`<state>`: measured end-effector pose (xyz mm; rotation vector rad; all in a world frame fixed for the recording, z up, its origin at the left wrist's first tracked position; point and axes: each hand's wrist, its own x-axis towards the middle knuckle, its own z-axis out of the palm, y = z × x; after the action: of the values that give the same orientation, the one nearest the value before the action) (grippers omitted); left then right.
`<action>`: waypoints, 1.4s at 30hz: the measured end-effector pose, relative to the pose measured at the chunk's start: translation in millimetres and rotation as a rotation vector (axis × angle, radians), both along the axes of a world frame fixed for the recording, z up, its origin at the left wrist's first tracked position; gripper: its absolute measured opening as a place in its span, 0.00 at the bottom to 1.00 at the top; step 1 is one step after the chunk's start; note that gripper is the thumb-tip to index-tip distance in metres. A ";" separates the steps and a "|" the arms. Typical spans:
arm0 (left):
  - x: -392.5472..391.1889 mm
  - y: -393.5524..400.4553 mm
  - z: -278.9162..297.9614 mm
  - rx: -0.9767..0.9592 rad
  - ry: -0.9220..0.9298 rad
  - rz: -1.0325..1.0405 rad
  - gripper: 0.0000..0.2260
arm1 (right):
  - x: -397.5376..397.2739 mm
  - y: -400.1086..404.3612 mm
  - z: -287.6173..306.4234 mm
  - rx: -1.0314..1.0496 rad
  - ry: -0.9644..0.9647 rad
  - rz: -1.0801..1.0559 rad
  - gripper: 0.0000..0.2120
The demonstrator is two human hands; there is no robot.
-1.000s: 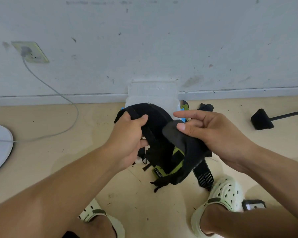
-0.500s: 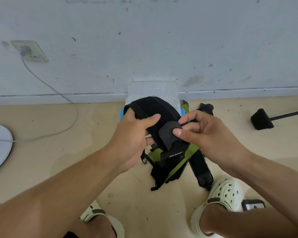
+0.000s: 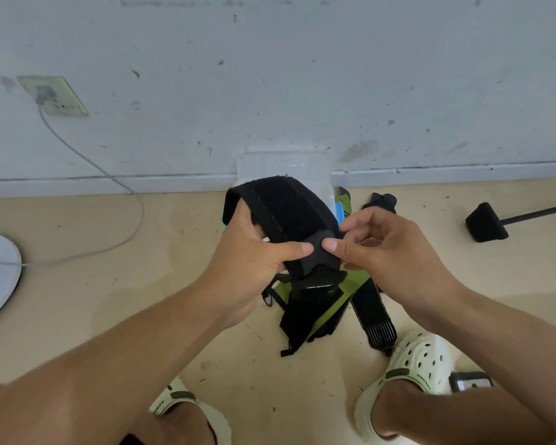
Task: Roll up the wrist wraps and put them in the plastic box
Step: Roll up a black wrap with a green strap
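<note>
Over the floor by the wall, our left hand (image 3: 254,261) grips the black wrist wrap (image 3: 286,213), thumb clamped across the band, while our right hand (image 3: 385,252) pinches its loose end just beside that thumb. The wrap arches up in front of the clear plastic box (image 3: 283,163) (mostly hidden behind it), its green-trimmed tail dangling low. We judge the roll may slacken if either pinch eases, or the tail's hook patch may snag the second wrap (image 3: 374,313) lying below.
</note>
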<state>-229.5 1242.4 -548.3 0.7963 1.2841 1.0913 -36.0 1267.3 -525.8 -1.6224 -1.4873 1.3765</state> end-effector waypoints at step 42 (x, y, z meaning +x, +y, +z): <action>-8.1 4.8 17.3 -0.079 0.618 -0.164 0.23 | 12.5 12.6 17.4 -0.379 0.172 0.754 0.07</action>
<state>-237.5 1247.2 -531.0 1.2115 1.7224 0.6734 -23.4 1279.9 -508.4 -1.1112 -1.9091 2.2526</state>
